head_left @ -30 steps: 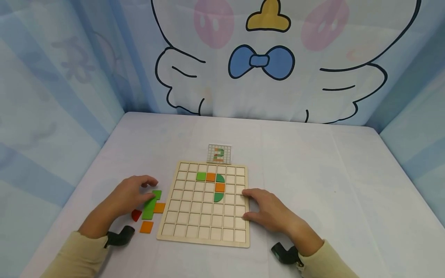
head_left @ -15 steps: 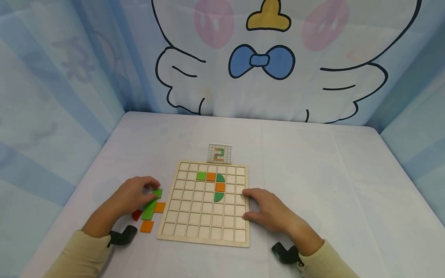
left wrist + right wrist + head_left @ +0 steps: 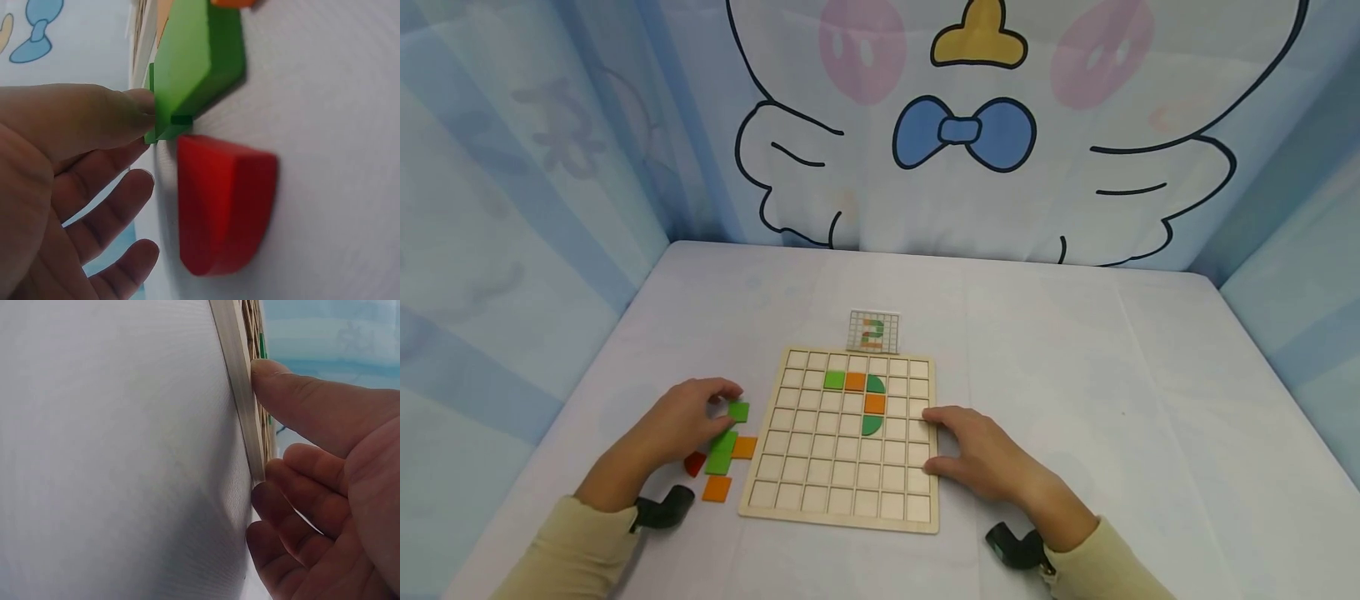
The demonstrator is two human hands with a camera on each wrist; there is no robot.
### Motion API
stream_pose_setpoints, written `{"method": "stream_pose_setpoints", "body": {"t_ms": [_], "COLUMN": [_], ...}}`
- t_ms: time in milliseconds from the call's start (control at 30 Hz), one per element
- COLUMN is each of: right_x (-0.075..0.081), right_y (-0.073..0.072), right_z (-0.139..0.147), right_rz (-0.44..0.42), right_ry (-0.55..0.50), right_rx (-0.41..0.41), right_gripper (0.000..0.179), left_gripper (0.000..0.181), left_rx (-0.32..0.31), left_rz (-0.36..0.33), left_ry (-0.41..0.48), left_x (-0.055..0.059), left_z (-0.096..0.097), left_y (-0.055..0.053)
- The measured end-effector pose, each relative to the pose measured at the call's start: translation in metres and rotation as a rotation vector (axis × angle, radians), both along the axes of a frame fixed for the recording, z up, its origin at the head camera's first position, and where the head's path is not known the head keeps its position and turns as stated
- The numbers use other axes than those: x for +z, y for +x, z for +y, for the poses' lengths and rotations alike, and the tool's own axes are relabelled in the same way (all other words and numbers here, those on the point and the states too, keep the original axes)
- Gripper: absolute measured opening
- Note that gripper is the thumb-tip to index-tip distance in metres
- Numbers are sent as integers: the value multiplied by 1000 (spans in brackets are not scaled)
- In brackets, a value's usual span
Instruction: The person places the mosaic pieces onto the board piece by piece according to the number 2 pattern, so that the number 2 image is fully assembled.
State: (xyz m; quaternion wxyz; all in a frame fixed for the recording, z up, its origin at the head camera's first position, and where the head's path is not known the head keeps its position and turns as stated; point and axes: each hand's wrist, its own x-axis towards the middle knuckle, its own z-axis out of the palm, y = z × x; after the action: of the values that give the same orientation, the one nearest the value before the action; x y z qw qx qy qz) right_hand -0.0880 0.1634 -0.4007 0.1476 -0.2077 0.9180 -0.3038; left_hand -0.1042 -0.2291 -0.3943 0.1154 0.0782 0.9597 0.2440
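The head view looks down on a white tabletop [image 3: 1075,400] with a wooden grid board [image 3: 842,475] at its centre. Left of the board, the left hand [image 3: 681,421] pinches a green square [image 3: 740,412] between thumb and finger. A second green piece [image 3: 721,457] lies partly under the thumb; near it are two orange squares, one [image 3: 744,448] at the board's left edge, the other [image 3: 717,488] nearer the viewer. The red piece [image 3: 219,206] is partly covered from above, but the left wrist view bares its thick side and one curved edge. On the board, five tiles [image 3: 855,382] make a bent line; a patterned card [image 3: 873,332] is at the far edge. The right hand [image 3: 985,458] touches the board's right edge, thumb and fingertips well apart; only the right wrist view shows the rim's thickness there.
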Motion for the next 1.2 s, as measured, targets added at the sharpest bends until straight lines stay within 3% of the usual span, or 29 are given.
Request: {"method": "stream_pose_setpoints", "body": {"t_ms": [300, 467, 833, 1200], "right_x": [-1, 0, 0, -2], "right_y": [0, 0, -1, -1], "right_z": [0, 0, 0, 1], "right_rz": [6, 2, 3, -4], "right_ry": [7, 13, 6, 7], "right_rx": [5, 1, 6, 3], "right_gripper": [60, 60, 60, 60], "left_gripper": [40, 40, 37, 34], "left_rx": [59, 59, 2, -76], "left_rz": [33, 51, 89, 70], "left_ry": [-61, -57, -21, 10], "left_x": [-3, -1, 11, 18], "left_z": [1, 2, 15, 34], "left_y": [-1, -1, 0, 0]}}
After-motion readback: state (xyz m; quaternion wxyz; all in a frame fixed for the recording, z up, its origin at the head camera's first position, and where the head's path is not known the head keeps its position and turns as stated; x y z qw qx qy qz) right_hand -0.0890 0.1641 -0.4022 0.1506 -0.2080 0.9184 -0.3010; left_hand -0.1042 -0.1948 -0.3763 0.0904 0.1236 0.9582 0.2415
